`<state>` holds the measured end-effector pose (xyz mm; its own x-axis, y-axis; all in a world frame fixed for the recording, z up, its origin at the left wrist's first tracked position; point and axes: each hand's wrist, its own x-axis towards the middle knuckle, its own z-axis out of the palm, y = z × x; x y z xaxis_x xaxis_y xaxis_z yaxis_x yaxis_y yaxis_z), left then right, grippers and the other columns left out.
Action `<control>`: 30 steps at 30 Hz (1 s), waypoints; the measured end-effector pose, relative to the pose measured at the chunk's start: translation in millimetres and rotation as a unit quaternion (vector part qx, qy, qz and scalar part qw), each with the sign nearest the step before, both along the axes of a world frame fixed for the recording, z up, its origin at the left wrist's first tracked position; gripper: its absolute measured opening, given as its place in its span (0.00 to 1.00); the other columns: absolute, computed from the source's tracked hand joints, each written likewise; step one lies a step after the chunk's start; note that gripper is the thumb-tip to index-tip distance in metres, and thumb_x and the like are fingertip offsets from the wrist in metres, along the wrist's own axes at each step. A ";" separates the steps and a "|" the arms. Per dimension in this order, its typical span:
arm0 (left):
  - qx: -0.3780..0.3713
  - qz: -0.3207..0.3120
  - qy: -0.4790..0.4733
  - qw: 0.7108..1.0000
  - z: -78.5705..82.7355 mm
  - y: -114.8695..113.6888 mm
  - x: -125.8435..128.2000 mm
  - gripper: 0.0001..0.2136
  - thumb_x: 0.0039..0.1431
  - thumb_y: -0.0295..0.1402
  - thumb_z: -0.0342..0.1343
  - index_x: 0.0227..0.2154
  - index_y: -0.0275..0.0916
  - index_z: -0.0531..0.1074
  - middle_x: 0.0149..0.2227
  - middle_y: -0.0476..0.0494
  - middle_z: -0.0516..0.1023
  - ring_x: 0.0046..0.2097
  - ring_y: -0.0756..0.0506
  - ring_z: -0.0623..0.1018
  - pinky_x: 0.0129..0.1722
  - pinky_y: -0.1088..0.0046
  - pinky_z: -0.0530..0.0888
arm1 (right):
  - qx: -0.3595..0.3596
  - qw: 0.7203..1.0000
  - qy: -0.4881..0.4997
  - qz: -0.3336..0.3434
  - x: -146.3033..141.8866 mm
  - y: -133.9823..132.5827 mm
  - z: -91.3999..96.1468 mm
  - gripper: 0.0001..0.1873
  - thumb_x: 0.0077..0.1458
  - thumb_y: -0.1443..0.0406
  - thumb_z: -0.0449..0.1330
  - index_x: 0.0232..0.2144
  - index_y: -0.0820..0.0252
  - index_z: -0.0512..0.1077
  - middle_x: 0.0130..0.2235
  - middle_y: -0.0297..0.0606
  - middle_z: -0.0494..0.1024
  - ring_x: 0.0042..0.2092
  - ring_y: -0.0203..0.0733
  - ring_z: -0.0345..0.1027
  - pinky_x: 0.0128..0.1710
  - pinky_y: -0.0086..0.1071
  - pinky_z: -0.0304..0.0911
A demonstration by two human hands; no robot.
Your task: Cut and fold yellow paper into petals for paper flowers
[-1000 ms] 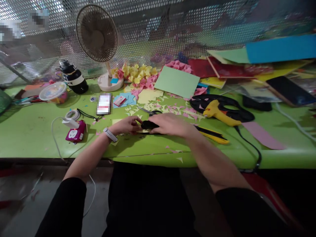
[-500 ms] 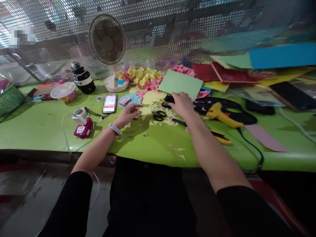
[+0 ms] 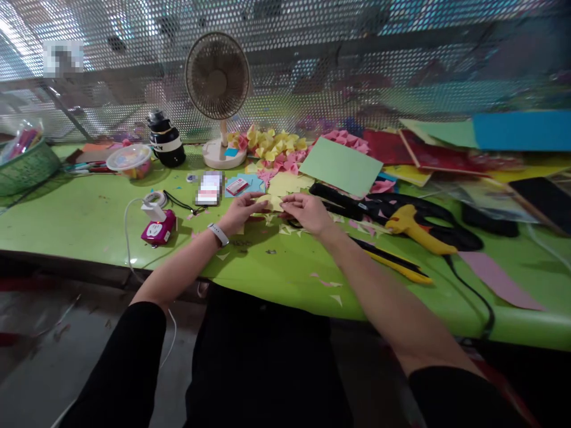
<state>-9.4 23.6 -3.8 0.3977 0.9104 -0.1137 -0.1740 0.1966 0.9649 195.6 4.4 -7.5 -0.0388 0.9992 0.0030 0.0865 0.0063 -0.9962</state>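
A small piece of pale yellow paper [image 3: 273, 202] is pinched between both hands, just above the table. My left hand [image 3: 244, 211] grips its left side with the fingertips, and a white band circles that wrist. My right hand [image 3: 307, 213] has its fingers closed on the right side of the same paper. Beneath the hands lie yellow paper scraps, and black scissors [image 3: 293, 224] are mostly covered by the right hand. Just right of that hand rests a black tool that looks like a stapler [image 3: 341, 201]. A pale green sheet [image 3: 341, 166] lies behind it.
Folded yellow paper pieces [image 3: 272, 142] are heaped by the fan [image 3: 217, 77]. To the right are a yellow glue gun [image 3: 414, 229] with its cord and a yellow-black cutter [image 3: 397, 261]. A phone [image 3: 209, 188], purple plug adapter [image 3: 158, 229] and black bottle [image 3: 167, 142] stand left.
My right hand has left the black stapler-like tool and moved left to the yellow paper. My left hand still holds that paper. The camera view has shifted slightly.
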 end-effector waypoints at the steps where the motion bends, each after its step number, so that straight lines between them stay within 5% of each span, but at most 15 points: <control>1: -0.024 -0.009 -0.011 1.000 -1.6 -0.1 0.9 0.12 0.57 0.31 0.66 0.42 0.34 0.73 0.38 0.43 0.80 0.37 0.49 0.81 0.35 0.72 0.79 | 0.002 1.000 0.004 -0.009 -1.3 1.2 -1.2 0.13 0.45 0.59 0.73 0.31 0.58 0.76 0.30 0.38 0.82 0.30 0.44 0.78 0.37 0.40 0.75; 7: -0.053 0.000 -0.022 0.998 -6.4 5.9 1.7 0.06 0.59 0.26 0.64 0.38 0.32 0.74 0.35 0.44 0.80 0.34 0.51 0.80 0.35 0.73 0.78 | 0.012 1.000 0.026 -0.001 -6.6 1.8 -3.8 0.15 0.43 0.58 0.72 0.31 0.58 0.76 0.30 0.36 0.81 0.30 0.43 0.77 0.41 0.42 0.75; 17: -0.030 -0.009 -0.028 0.999 -7.6 8.8 1.2 0.12 0.53 0.26 0.69 0.39 0.33 0.74 0.32 0.48 0.78 0.32 0.53 0.78 0.34 0.75 0.75 | 0.024 0.999 0.041 0.013 -6.0 1.9 -6.0 0.20 0.41 0.60 0.71 0.38 0.58 0.73 0.32 0.35 0.81 0.32 0.39 0.76 0.38 0.37 0.73; 21: -0.027 -0.029 -0.042 0.998 -8.7 9.9 -0.5 0.14 0.52 0.27 0.69 0.41 0.34 0.74 0.33 0.48 0.79 0.31 0.53 0.78 0.34 0.74 0.76 | 0.044 0.998 0.046 0.015 -6.5 1.6 -4.5 0.18 0.39 0.61 0.71 0.33 0.56 0.71 0.30 0.31 0.79 0.32 0.38 0.74 0.39 0.37 0.73; 30: 0.007 -0.058 -0.032 0.998 -7.6 11.7 -5.6 0.16 0.51 0.29 0.70 0.43 0.35 0.74 0.38 0.48 0.80 0.33 0.54 0.78 0.38 0.74 0.75 | -0.030 0.991 0.101 0.079 -5.5 -5.4 3.0 0.15 0.44 0.58 0.71 0.33 0.58 0.74 0.32 0.35 0.79 0.33 0.38 0.76 0.43 0.38 0.74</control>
<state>-15.1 35.3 -11.4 0.5071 0.8588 -0.0730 -0.2119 0.2063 0.9553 190.1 -1.1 -4.5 -0.1991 0.9795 -0.0321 -0.1124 -0.0554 -0.9921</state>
